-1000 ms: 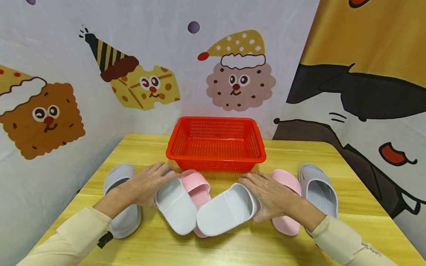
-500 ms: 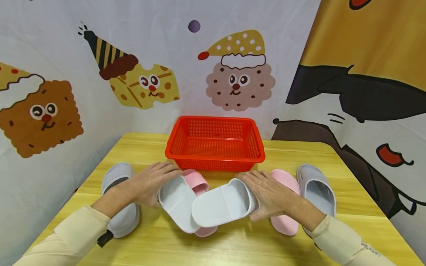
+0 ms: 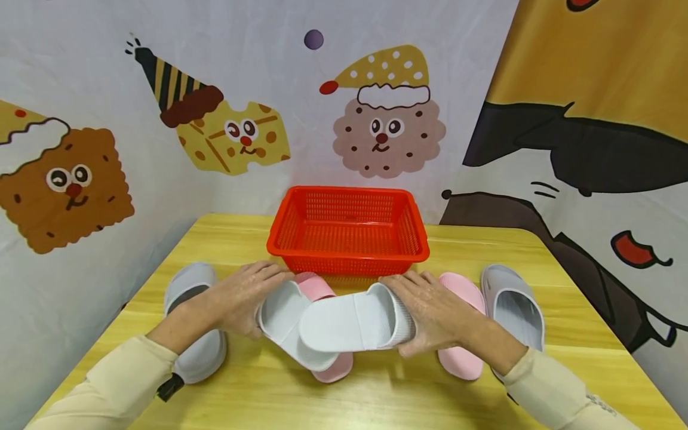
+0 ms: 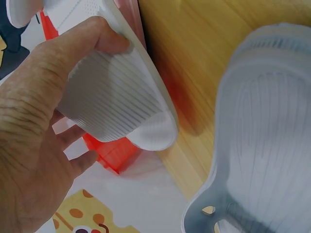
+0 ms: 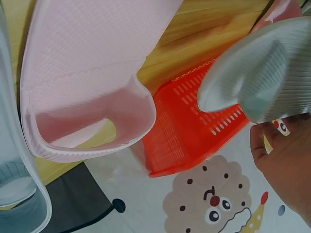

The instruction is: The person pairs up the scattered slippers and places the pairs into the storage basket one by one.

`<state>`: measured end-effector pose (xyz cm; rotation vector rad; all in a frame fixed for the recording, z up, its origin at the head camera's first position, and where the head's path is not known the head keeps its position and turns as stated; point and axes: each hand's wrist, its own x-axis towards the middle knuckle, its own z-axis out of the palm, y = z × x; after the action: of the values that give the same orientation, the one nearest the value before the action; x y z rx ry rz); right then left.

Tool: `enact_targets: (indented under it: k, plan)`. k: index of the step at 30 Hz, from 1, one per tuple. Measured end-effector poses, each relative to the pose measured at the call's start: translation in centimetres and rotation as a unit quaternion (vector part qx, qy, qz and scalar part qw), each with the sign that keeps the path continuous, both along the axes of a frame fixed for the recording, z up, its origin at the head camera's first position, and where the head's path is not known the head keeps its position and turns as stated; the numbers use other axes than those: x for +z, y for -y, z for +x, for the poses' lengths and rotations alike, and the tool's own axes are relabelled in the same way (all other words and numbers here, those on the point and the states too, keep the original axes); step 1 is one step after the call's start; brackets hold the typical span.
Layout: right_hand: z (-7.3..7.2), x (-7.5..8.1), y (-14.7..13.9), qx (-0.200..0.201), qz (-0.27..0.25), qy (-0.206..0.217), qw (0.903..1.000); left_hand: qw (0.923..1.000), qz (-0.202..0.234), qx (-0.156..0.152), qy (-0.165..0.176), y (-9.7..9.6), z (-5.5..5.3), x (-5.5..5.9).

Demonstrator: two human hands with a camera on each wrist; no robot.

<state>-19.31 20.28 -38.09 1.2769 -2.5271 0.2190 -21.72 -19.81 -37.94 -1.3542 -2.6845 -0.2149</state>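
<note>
My left hand grips a white slipper by its strap end. The thumb lies on its ribbed surface in the left wrist view. A second white slipper is held by its strap end in my right hand. In the head view its far end overlaps the first one's lower part. Both slippers are tilted in front of a pink slipper on the table, hiding its middle. Another pink slipper lies just right of my right hand, partly covered by the forearm.
A red perforated basket stands at the back of the wooden table, against a cartoon-printed cloth. One grey clog lies at the left, partly behind my left forearm. Another grey clog lies at the far right.
Both white slippers have risen and tilted in my hands. The right one has swung nearer level and now overlaps the left one more. The basket and other footwear have stayed put.
</note>
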Motion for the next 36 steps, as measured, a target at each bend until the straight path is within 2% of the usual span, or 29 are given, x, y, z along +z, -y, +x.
enact_targets:
  k: [8, 15, 24, 30, 36]
  plan:
    - [0.4, 0.3, 0.1, -0.01, -0.004, -0.005, 0.9999, 1.0, 0.001, 0.005, -0.007, -0.3, 0.2, 0.2]
    - [0.5, 0.3, 0.0, -0.011, -0.015, -0.01, 0.9998, 0.9996, 0.026, -0.005, 0.012, -0.6, 0.2, 0.5]
    - [0.4, 0.5, 0.1, -0.011, -0.018, -0.025, 0.9995, 0.9995, 0.024, 0.006, 0.019, -0.9, 0.3, 0.6]
    - [0.4, 0.4, 0.0, -0.015, -0.016, -0.027, 0.9994, 0.9993, 0.034, -0.004, 0.014, -1.3, 0.2, 0.6]
    - [0.3, 0.3, 0.0, -0.015, -0.015, -0.033, 0.9992, 0.9991, 0.037, -0.006, 0.022, -1.6, 0.3, 0.7]
